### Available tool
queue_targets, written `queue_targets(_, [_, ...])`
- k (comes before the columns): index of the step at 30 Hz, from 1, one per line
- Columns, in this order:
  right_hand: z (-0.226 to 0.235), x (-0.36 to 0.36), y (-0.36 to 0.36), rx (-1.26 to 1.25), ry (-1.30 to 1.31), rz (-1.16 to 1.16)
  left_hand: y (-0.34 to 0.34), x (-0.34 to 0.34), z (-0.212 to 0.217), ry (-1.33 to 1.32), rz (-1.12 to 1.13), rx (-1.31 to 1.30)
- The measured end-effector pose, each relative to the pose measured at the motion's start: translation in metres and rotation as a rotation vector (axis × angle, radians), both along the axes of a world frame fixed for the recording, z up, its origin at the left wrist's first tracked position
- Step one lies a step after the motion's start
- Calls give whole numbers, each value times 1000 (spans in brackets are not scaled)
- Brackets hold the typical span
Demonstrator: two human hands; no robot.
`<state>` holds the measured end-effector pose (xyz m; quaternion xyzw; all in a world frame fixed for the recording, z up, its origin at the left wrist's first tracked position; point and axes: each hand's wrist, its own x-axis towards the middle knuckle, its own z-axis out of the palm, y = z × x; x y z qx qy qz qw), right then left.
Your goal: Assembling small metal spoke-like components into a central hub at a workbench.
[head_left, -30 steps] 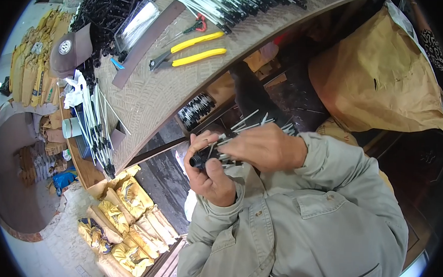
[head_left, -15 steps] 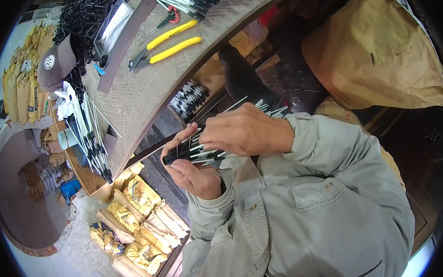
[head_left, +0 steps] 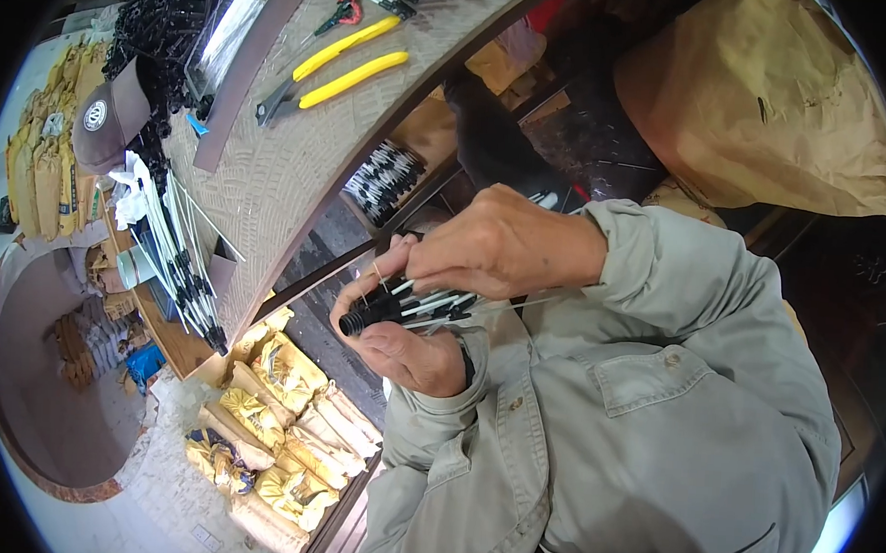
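My left hand (head_left: 399,346) curls around a bundle of thin white rods with black fittings (head_left: 369,315). Its thumb lies along the lower side, while the fingers wrap round the far side near the black ends. Over the rods is my right hand (head_left: 500,241), fingers bent and pressed together at the upper side of the bundle. What those fingertips grip is hidden behind the hand. More white rod ends show beyond my right wrist.
Yellow-handled pliers (head_left: 348,76) and a red-handled tool (head_left: 345,13) lie on the patterned tabletop (head_left: 268,182). Another rod bundle (head_left: 185,263) rests at its left edge, near a cap (head_left: 115,124). Wrapped packets (head_left: 289,439) fill a box below. Brown paper (head_left: 762,113) hangs at upper right.
Both hands and the rod bundle sit slightly farther right in the picture. My left hand still holds the bundle, and my right fingers remain closed over it.
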<state>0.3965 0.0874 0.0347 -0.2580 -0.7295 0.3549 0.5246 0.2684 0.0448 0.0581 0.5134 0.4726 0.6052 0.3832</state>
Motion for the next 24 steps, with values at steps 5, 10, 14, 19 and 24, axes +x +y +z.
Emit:
queue_targets(5, [2,-1,-4,31,-109,32,0,-1,-1,50,26,96])
queue_targets(10, [15,1,-22,40,-159,21,-5,-9,10,182,-14,112])
queue_targets(14, [16,5,-37,-110,-73,44,-6,-10,12,108,-115,211])
queue_targets(19, [20,3,-70,-88,-21,-237,-12,-15,14,41,-90,203])
queue_targets(24, [17,-6,-80,-59,34,-241,-24,-17,18,24,-171,239])
